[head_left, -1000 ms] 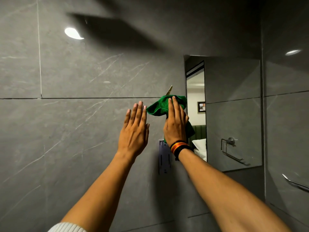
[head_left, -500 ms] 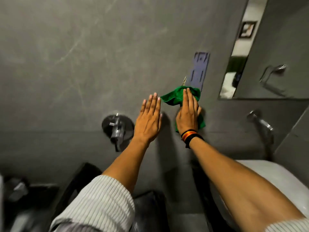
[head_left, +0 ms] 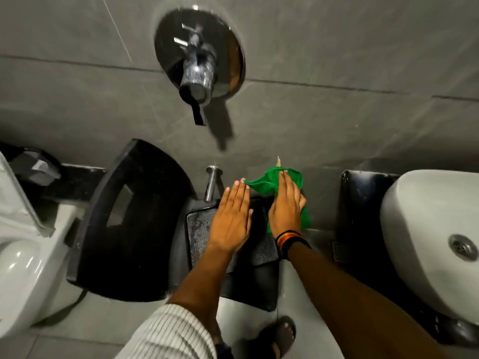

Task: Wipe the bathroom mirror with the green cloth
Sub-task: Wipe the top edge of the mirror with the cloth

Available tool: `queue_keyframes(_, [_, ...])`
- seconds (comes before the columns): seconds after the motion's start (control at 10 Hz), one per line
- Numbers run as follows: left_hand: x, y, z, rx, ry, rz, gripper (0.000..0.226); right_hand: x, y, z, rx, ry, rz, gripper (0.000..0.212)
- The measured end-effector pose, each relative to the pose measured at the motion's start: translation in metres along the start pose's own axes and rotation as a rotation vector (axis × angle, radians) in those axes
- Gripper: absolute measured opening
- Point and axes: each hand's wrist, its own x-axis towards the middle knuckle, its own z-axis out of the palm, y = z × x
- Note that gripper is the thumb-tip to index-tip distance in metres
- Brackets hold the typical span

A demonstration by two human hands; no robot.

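The crumpled green microfibre cloth point(head_left: 272, 181) lies under the flat right hand point(head_left: 285, 206), its long axis running from upper left to lower right, one pointed corner reaching left toward the left hand point(head_left: 232, 218) and its lower end showing past the right wrist. The right fingers point(head_left: 283, 186) are stretched straight and together, pressing on the cloth, not curled around it; whether cloth and palm touch the grey stone-look wall tile point(head_left: 337, 47) cannot be told. The left fingers point(head_left: 237, 193) are likewise spread flat and hold nothing, just beside the cloth's corner. No mirror is in view.

A striped black, red and orange wristband point(head_left: 289, 238) circles the right wrist. Above, a round chrome valve plate with a lever handle point(head_left: 198, 60) juts from the wall, well apart from the hands. A short chrome pipe stub point(head_left: 212, 182) stands just left of the left hand. Below are a black textured mat point(head_left: 199, 234), a black curved panel point(head_left: 124, 224), a glossy white basin point(head_left: 427, 234) at the right and a white toilet point(head_left: 18, 255) at the left edge.
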Motion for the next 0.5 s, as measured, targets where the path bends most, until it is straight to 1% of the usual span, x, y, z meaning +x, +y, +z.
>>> queue_keyframes(0.1, [-0.008,-0.001,0.027,-0.008,-0.054,-0.05,0.065,-0.009,0.012,0.026,0.0,-0.027,0.011,0.077])
queue_keyframes(0.2, [-0.012,-0.002,0.046,-0.014,-0.083,-0.095,0.065,-0.01,0.019,0.052,-0.012,-0.092,-0.005,0.072])
queue_keyframes(0.3, [-0.019,-0.004,0.065,-0.002,-0.106,-0.183,0.065,-0.014,0.025,0.078,-0.097,-0.308,-0.001,0.065])
queue_keyframes(0.4, [-0.03,-0.011,0.079,0.009,-0.134,-0.288,0.067,-0.023,0.033,0.092,-0.174,-0.534,0.019,0.075])
queue_keyframes(0.5, [-0.032,-0.013,0.076,0.043,-0.23,-0.265,0.07,-0.028,0.038,0.087,-0.181,-0.518,0.0,0.066])
